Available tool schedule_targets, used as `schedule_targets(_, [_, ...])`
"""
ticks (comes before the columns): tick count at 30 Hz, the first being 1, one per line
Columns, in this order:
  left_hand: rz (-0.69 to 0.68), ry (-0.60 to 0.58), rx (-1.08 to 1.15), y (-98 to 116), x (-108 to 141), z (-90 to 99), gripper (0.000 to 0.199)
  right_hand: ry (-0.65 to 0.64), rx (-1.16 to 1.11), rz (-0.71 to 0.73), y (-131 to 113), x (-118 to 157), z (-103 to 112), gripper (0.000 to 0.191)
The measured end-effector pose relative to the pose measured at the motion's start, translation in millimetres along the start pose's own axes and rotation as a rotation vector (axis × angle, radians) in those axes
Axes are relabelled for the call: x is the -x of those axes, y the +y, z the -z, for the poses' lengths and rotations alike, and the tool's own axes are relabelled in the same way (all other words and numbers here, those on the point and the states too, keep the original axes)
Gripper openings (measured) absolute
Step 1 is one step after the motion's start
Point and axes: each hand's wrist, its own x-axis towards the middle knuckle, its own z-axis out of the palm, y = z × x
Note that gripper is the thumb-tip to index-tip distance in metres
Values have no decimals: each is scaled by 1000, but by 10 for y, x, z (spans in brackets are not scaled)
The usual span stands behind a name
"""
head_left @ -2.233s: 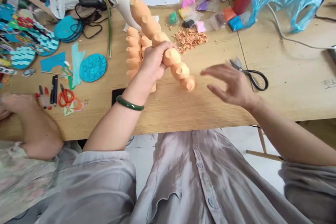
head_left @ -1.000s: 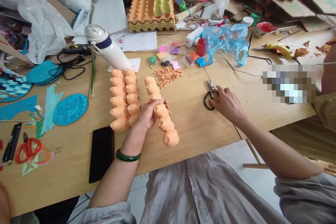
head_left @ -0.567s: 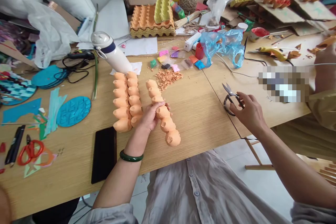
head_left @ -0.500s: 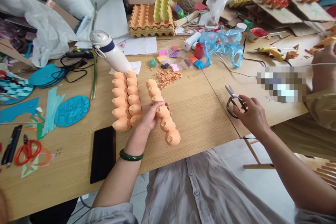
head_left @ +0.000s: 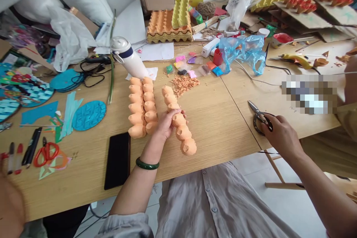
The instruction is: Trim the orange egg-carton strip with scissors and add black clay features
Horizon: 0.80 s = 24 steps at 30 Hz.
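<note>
My left hand (head_left: 167,122) is closed around the middle of an orange egg-carton strip (head_left: 183,132), a single row of rounded cups held at a slant above the table. Two similar orange strips (head_left: 136,108) stand side by side just left of it. Over at the right, my right hand (head_left: 283,135) has its fingers on the black handles of a pair of scissors (head_left: 259,115). The scissors are at the tabletop, blades together and pointing away to the upper left. Orange paper scraps (head_left: 184,85) lie heaped beyond the held strip.
A white bottle (head_left: 129,57) stands behind the strips. A black phone (head_left: 117,160) and red-handled scissors (head_left: 46,152) lie to the left. Small colored clay packets (head_left: 192,60), a blue plastic bag (head_left: 245,52) and stacked egg trays (head_left: 169,26) are farther back. Another person's sleeve (head_left: 320,134) is at the right.
The scissors' blades have come together and the scissors now sit lower against the table, with my right hand over the handles. My left hand still grips the strip. The whole view has shifted slightly.
</note>
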Motion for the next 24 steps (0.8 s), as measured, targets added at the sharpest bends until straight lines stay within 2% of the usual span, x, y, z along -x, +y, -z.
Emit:
schedule_targets(4, [-20, -14, 23, -15, -15, 51, 30, -109, 184, -35, -169, -70, 107, 43])
schedule_targets(5, [-21, -15, 24, -19, -16, 61, 30, -107, 201, -35, -249, -108, 115, 44])
schedule_targets(7, [-19, -19, 22, -23, -13, 73, 29, -22, 139, 66, -458, -226, 65, 49])
schedule_targets(8, [-17, -21, 20, -24, -9, 76, 28, -3, 60, 153, -585, -311, 1, 56])
schedule_targets(10, [-16, -28, 16, -25, 2, 83, 25, -46, -86, 307, -872, -535, -198, 69])
schedule_targets(13, [-29, -40, 9, -36, 9, 108, 23, -134, -142, 240, -1342, -940, -567, 88])
schedule_targets(15, [-41, -63, 3, -55, 2, 133, 23, -131, -141, 146, -1660, -1173, -784, 97])
schedule_targets(17, [-50, -88, -6, -82, -15, 152, 25, -103, -198, 131, -1961, -1315, -951, 102])
schedule_targets(19, [-61, -90, -26, -114, -34, 158, 28, -99, -304, 210, -2218, -1362, -1069, 102])
schedule_targets(21, [-73, -66, -55, -144, -46, 154, 33, -109, -339, 283, -2395, -1358, -1136, 93])
schedule_targets(24, [-79, -51, -85, -167, -47, 145, 35, -79, -365, 325, -2461, -1387, -1133, 75])
